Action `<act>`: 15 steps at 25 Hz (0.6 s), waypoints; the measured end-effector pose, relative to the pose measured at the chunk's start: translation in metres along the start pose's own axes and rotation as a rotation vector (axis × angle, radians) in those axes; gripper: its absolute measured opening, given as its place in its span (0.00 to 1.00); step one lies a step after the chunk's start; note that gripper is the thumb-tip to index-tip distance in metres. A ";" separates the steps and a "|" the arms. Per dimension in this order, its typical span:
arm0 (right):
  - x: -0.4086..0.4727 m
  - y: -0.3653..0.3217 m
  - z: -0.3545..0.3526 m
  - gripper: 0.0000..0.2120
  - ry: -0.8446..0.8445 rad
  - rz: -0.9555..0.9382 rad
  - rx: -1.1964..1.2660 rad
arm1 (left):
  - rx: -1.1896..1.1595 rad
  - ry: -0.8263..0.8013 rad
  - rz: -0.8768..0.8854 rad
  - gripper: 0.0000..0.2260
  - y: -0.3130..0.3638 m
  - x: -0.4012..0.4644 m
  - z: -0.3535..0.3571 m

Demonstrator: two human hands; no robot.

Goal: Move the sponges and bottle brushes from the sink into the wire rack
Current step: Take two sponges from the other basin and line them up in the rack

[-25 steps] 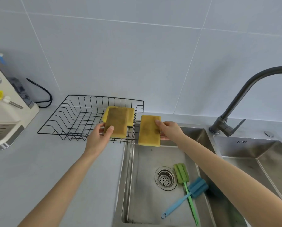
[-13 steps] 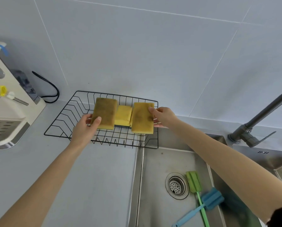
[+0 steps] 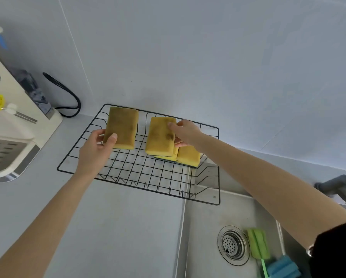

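The left hand point(image 3: 95, 149) is gripping a stained yellow rectangular sponge point(image 3: 121, 127) by its near left corner, thumb on the top face and the other fingers hidden beneath, holding it over the back left part of the black wire rack point(image 3: 128, 167). The right hand point(image 3: 185, 133) is grasping a second stained yellow sponge point(image 3: 159, 136) along its right edge, fingers point(image 3: 173, 125) pressing on the top face and thumb below, over the back right part of the rack. Two more yellow sponges point(image 3: 188, 155) are lying just under and beside that one in the rack, partly covered; whether the held sponge is touching them cannot be told.

The rack is sitting on the grey counter point(image 3: 108, 217), with its right end reaching over the edge of the stainless steel sink point(image 3: 204, 237). In the sink, beside the round drain strainer point(image 3: 233, 245), a green sponge-headed bottle brush point(image 3: 257, 245) and a blue sponge-headed bottle brush point(image 3: 282, 267) are lying close together. A cream-coloured countertop appliance point(image 3: 11, 121) is standing at the far left with a black cable point(image 3: 67, 97) looping behind it, and a dark grey faucet point(image 3: 340, 184) is showing at the right edge.
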State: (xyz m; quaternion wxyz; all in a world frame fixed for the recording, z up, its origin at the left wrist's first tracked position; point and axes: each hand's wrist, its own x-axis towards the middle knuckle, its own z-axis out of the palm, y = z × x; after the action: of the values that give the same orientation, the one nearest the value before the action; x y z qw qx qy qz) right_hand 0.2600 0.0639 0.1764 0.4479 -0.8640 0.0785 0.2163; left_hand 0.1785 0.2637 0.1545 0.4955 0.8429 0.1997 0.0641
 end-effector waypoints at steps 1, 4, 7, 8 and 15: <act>0.007 -0.005 0.005 0.22 -0.012 -0.002 -0.014 | -0.003 0.001 -0.001 0.18 -0.001 0.005 -0.001; 0.027 -0.019 0.021 0.22 -0.043 0.021 -0.019 | -0.033 0.007 -0.009 0.18 -0.005 0.018 -0.006; 0.042 -0.025 0.036 0.22 -0.082 0.056 -0.018 | -0.056 0.011 -0.018 0.19 -0.010 0.026 -0.009; 0.046 -0.026 0.041 0.22 -0.095 0.058 -0.045 | -0.053 0.008 -0.018 0.19 -0.011 0.027 -0.010; 0.053 -0.023 0.059 0.17 0.054 -0.199 -0.612 | -0.033 0.007 -0.028 0.20 -0.021 0.027 -0.010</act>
State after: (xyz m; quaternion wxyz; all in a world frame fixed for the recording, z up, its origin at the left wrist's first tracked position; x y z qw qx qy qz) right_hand 0.2967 0.1281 0.1403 0.1840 -0.9674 -0.0634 0.1619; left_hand 0.1940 0.2915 0.1385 0.5096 0.8314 0.2124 0.0635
